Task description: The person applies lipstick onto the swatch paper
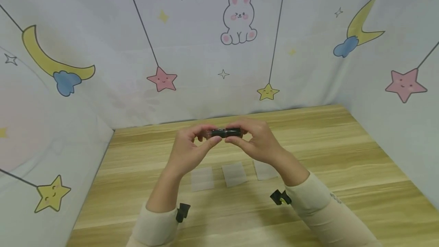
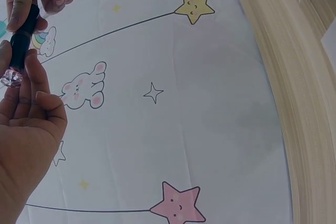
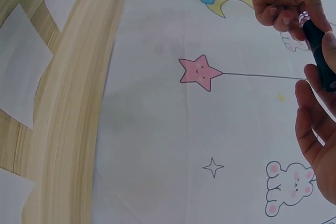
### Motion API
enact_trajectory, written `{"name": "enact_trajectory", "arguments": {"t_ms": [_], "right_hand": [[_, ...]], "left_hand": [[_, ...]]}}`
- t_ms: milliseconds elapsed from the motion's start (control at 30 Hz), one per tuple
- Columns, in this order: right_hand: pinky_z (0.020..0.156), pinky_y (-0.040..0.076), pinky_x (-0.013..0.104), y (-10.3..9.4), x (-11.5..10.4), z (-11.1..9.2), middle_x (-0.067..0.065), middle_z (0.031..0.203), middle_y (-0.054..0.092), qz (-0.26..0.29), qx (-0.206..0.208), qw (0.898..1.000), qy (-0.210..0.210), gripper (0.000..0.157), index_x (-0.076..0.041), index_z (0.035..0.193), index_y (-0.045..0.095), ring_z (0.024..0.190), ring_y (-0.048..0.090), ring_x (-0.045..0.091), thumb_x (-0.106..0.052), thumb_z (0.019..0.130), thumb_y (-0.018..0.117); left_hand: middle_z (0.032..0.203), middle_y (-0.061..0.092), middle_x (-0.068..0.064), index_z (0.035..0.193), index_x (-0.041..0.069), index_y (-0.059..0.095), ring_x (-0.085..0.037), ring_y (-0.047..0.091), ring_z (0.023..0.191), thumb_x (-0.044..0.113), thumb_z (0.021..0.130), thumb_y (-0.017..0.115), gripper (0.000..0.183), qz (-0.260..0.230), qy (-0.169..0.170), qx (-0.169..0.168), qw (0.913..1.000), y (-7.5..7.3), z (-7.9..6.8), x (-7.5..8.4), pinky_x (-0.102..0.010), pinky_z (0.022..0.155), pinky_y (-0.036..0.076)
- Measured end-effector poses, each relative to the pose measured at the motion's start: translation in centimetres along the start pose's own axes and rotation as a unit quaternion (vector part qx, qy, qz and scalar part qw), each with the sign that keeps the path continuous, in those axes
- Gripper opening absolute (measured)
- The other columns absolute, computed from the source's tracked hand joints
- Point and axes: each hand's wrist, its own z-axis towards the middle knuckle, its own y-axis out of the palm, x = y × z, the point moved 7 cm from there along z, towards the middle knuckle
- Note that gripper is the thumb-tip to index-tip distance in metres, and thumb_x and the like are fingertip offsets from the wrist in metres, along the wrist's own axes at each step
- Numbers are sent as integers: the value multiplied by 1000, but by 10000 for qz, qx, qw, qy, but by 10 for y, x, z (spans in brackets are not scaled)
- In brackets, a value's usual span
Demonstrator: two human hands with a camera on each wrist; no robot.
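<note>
Both hands hold a slim black lipstick tube point(image 1: 233, 132) level above the table, a clear faceted piece at its left end. My left hand point(image 1: 186, 149) pinches the left end between thumb and fingers. At the opposite end, the thumb and fingers of my right hand point(image 1: 260, 140) grip the black part. The left wrist view shows the dark lipstick tube point(image 2: 21, 45) with its glassy tip by the left hand point(image 2: 31, 121). In the right wrist view, the lipstick tube point(image 3: 316, 43) runs between both hands, partly covered by fingers.
Three white paper squares, among them the middle square point(image 1: 234, 174), lie in a row on the wood-grain table point(image 1: 233, 216) below the hands. A white curtain point(image 1: 205, 48) printed with stars, moons and rabbits encloses the back and sides.
</note>
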Motion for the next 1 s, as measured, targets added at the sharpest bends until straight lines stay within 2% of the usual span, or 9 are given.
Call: {"name": "enact_trajectory", "arguments": {"t_ms": [133,233,567,667,867,1000], "right_hand": [[63,51,26,-1,-1,0,5,93,74,9,97,9998,-157,30,-3,106,73,71,61,10,-29,93,73],[62,51,27,-2,-1,1,5,91,74,19,144,9996,-247,33,-2,105,73,70,61,10,-34,95,69],[61,51,26,-3,-1,0,6,90,74,-33,190,9993,-321,40,-2,104,73,69,61,10,-40,95,66],[61,50,26,-3,-2,0,5,89,74,-51,189,9993,-315,38,-2,104,74,68,60,11,-38,94,68],[62,50,24,-3,-1,-2,5,90,74,0,140,9994,-301,25,-2,105,74,68,59,10,-21,89,78],[61,49,23,-2,0,-5,5,90,74,-5,168,9993,-321,26,-2,105,74,67,59,10,-22,90,77]], "left_hand": [[73,64,2,102,2,76,-15,56,70,8,86,82,19,10,44,26,10000,-1,1,2,-38,71,46],[73,64,2,101,2,76,-15,56,69,8,85,82,18,16,73,32,10000,-1,1,3,-41,71,46],[75,67,1,101,3,76,-14,56,70,5,85,82,17,16,293,107,9995,-2,1,7,-27,70,44],[75,67,1,100,2,76,-14,57,69,5,84,83,18,0,349,150,9993,-2,0,7,-28,70,45],[74,66,1,98,2,76,-14,55,68,2,83,82,16,15,593,210,9980,-1,-3,7,-30,68,46],[74,66,1,98,2,76,-14,55,68,2,83,82,16,-17,614,225,9979,0,-4,7,-29,68,45]]}}
